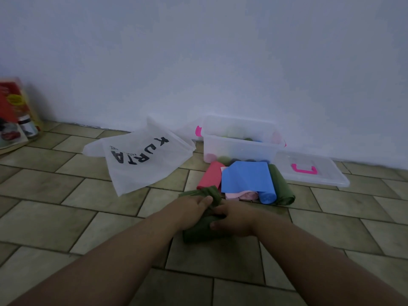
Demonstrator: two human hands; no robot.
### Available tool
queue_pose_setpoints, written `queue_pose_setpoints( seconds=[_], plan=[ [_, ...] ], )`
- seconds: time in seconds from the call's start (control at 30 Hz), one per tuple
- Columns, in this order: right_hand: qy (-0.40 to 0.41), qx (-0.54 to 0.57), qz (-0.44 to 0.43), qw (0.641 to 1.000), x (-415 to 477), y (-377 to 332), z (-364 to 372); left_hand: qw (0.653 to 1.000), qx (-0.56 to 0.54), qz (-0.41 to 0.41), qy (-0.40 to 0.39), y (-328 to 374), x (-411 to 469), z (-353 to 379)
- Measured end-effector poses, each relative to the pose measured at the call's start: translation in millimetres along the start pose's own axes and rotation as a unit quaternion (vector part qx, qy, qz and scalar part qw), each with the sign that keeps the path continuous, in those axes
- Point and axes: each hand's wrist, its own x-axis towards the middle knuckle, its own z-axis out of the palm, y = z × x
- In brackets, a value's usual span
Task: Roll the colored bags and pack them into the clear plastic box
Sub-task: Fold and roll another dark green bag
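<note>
Gripping the dark green bag (199, 235) from both sides, low centre of view, on the tiled floor (66, 217). Bag partly rolled: thick roll under the palms, loose bunched end sticking up at 12 o'clock from the knuckles.

Left hand (192, 208): fingers curled over the bag's upper part, closed on the cloth. Right hand (234, 219): fingers curled round the roll, thumb pressed on its near side. Both forearms reach in from 6 o'clock.

Just beyond the hands, 12 to 1 o'clock, a cluster lying on the floor:
- red roll (210, 175), leftmost
- blue bag (245, 177), flat and unfolded, lying over the others
- pink bag (241, 195) showing under its near edge
- blue roll (267, 196) beside the pink
- green roll (282, 186), rightmost

Clear plastic box (238, 140) stands behind the cluster, against the wall (198, 62), open on top, pink latches at its ends. Blurred coloured shapes show through its sides; cannot tell how many.

Lid (326, 173) flat on the floor at 2 o'clock, just right of the box, pink handle up.

White bag (143, 160) at 11 o'clock, black lettering "KURTA", spread loosely.

Far 9 o'clock, at the frame edge: red packets (11, 102) and a jar (28, 129) by the wall.
</note>
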Motion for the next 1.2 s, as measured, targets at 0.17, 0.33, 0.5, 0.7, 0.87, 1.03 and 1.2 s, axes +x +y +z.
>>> queue_pose_setpoints(
  seconds=[0.17, 0.33, 0.5, 0.7, 0.87, 1.03, 1.2],
  plan=[
    [-0.011, 0.009, 0.014, 1.000, 7, 0, -1, 0.996, -0.019, 0.047, 0.080, -1, -13, 2],
    [0.032, -0.007, 0.008, 0.999, 7, 3, 4, 0.991, 0.012, 0.060, 0.120, 5, -34, 14],
    [0.194, 0.006, -0.035, 0.980, -16, 18, 27, 0.991, 0.040, 0.047, 0.118, -3, -36, 20],
    [0.206, -0.019, -0.070, 0.976, -28, 27, 40, 1.000, 0.016, 0.005, 0.009, -3, -33, 1],
    [0.162, -0.030, -0.056, 0.985, -23, 19, 22, 0.991, 0.117, 0.057, 0.034, 4, -45, 5],
    [0.215, -0.042, -0.078, 0.973, -23, 9, 23, 0.993, 0.109, 0.016, 0.050, 4, -39, 6],
    [0.195, -0.060, -0.068, 0.977, -20, 1, 29, 0.976, 0.205, -0.029, 0.067, 4, -33, -5]
  ],
)
